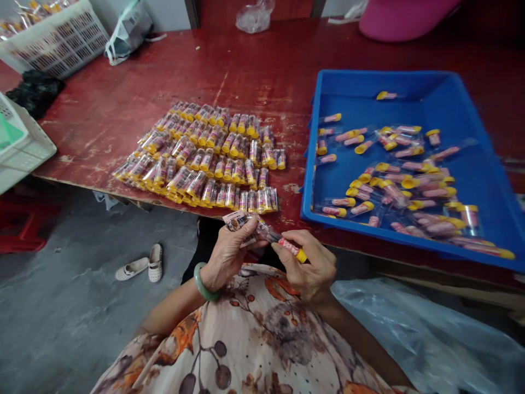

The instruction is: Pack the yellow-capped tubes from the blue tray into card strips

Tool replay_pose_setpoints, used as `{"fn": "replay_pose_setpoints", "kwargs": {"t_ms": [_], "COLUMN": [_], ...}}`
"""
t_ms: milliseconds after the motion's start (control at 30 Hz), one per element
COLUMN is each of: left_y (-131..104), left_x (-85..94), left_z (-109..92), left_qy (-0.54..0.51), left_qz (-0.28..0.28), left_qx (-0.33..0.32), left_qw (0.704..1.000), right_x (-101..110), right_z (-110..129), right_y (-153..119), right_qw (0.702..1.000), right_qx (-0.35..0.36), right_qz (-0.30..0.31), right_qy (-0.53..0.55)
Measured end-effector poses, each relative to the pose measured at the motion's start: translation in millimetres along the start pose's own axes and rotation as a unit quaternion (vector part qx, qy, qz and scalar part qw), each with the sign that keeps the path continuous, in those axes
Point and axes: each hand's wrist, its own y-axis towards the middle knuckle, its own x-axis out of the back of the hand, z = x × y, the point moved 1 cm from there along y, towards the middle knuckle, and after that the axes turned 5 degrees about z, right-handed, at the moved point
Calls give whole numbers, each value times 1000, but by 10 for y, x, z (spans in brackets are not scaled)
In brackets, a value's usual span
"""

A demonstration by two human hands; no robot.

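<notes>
My left hand is closed on small printed cards, thumb on top, with a clear plastic end beside them. In my right hand a small pink-patterned tube with a yellow cap is pinched between thumb and fingers. The tube's clear wrapper reaches across toward my left fingers. Just beyond my hands, rows of wrapped tubes with yellow caps lie stacked near the table's front edge. To the right, a blue tray holds many loose pink tubes with yellow ends.
The worn red table spans the view. A white crate, a bag and a black plastic bag sit at the left. A pink basin stands at the back. White clogs lie on the floor.
</notes>
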Motion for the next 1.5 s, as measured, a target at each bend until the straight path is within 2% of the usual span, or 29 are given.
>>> {"fn": "replay_pose_setpoints", "kwargs": {"t_ms": [133,233,300,400,500,633,767,967,1100,1167,1367,1433,1500], "left_y": [-6,4,17,34,49,84,94,39,20,15,-1,-15,-37], "left_x": [-25,-34,-25,-2,31,87,113,51,39,40,24,12,-6], "left_z": [-3,4,12,33,68,114,126,69,28,14,21,28,32], "left_qy": [8,8,5,10,27,42,40,22,20,23,-2,8,21], "left_qz": [-7,-23,-37,-31,-24,-36,-38,-16,-5,11,52,57,71], "left_qx": [-22,-50,-74,-92,-89,-119,-134,-97,-77,-61,6,21,27], "left_qw": [1000,998,997,995,995,991,989,995,997,998,999,998,997], "right_x": [-24,-27,-22,-37,-107,-217,-257,-226,-170,-148,-195,-217,-221], "right_z": [1,3,0,-23,-60,-92,-81,-76,-127,-161,-230,-231,-226], "right_y": [-6,-17,-17,-21,-49,-105,-121,-111,-162,-203,-290,-258,-192], "right_qw": [999,996,997,998,997,997,992,992,993,992,992,993,993], "right_qx": [40,80,63,-8,-34,23,85,110,106,100,119,99,47], "right_qz": [-8,17,41,48,6,-59,-89,-58,34,56,-10,-11,-6], "right_qy": [-7,-26,-7,47,67,34,-20,-13,32,50,43,70,106]}}
